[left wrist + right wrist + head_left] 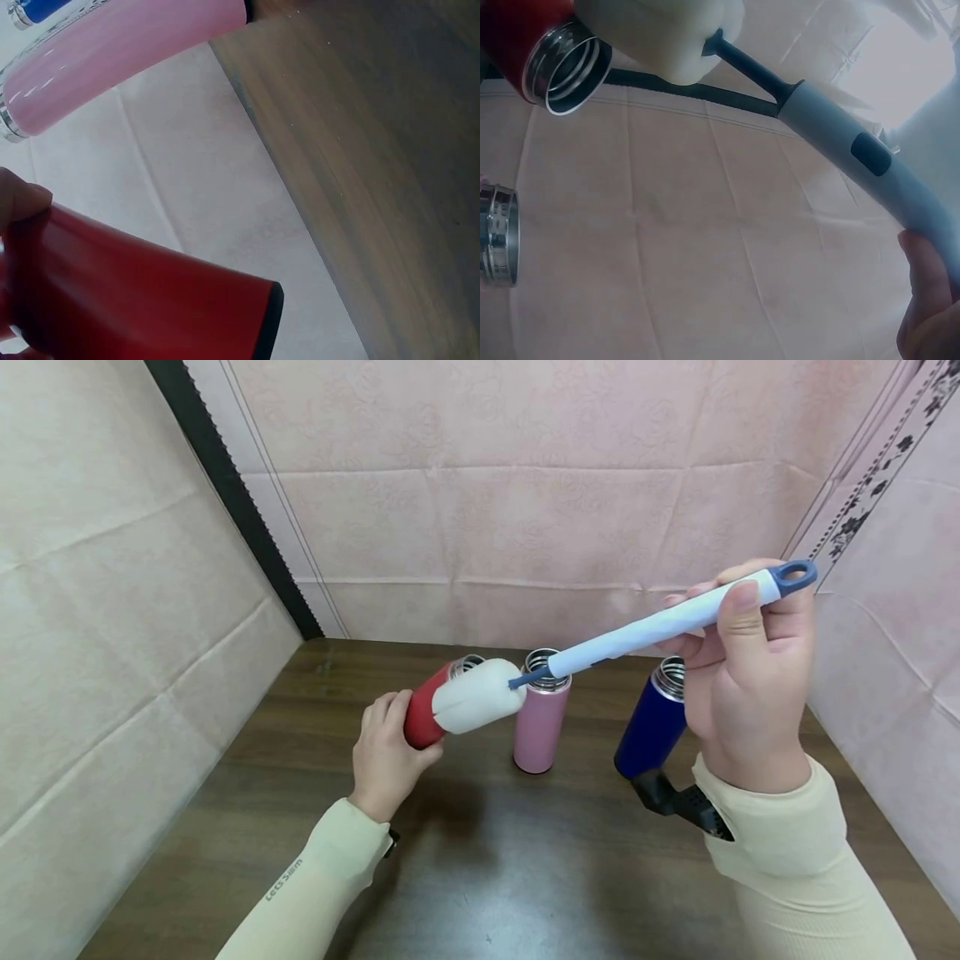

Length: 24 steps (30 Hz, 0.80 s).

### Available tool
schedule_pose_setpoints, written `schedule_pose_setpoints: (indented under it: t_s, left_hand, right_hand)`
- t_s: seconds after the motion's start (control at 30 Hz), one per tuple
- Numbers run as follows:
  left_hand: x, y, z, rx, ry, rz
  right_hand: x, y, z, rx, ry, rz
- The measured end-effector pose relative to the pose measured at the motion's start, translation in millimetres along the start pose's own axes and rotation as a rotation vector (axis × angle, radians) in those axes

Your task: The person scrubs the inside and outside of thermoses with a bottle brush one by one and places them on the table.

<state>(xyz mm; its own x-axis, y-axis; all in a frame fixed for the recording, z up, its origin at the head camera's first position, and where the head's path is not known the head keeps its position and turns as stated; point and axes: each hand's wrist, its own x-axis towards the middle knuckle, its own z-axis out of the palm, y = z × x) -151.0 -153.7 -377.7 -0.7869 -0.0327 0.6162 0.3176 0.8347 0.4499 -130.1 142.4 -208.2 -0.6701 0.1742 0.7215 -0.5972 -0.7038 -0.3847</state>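
In the head view the left hand (pixel 390 752) grips a red bottle (pixel 424 714) around its body, tilted, its steel mouth bare at the top. The right hand (pixel 757 685) holds the light blue handle (pixel 660 625) of a brush near its ring end, thumb along it. The brush's white sponge head (pixel 480 696) is in front of the red bottle, outside its mouth; whether they touch I cannot tell. The left wrist view has the red bottle (pixel 142 292) off the table. In the right wrist view the sponge head (pixel 664 34) is beside the bottle's open mouth (pixel 568 67).
An uncapped pink bottle (pixel 537 727) stands on the brown wooden table (pixel 525 877), just right of the sponge head. Farther right is an uncapped dark blue bottle (pixel 648 731), partly behind the right wrist's black camera mount (pixel 678 802). Pale cloth walls (pixel 465 543) surround the table's back and sides.
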Motion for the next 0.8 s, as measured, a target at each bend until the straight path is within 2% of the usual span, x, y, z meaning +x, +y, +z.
schedule_pose_setpoints:
  t_s: [0.17, 0.4, 0.8]
  left_hand:
    - [0.0, 1.1, -0.9, -0.010, -0.011, 0.001]
    - [-2.6, 2.7, 1.6, 0.012, 0.002, 0.082]
    - [-5.4, 2.1, 0.3, -0.025, -0.045, 0.094]
  right_hand:
    - [0.7, -0.7, -2.1, 0.012, 0.025, 0.014]
    - [4.0, 2.0, 0.1, 0.038, 0.095, 0.010]
    - [5.8, 4.2, -1.2, -0.024, 0.140, -0.026]
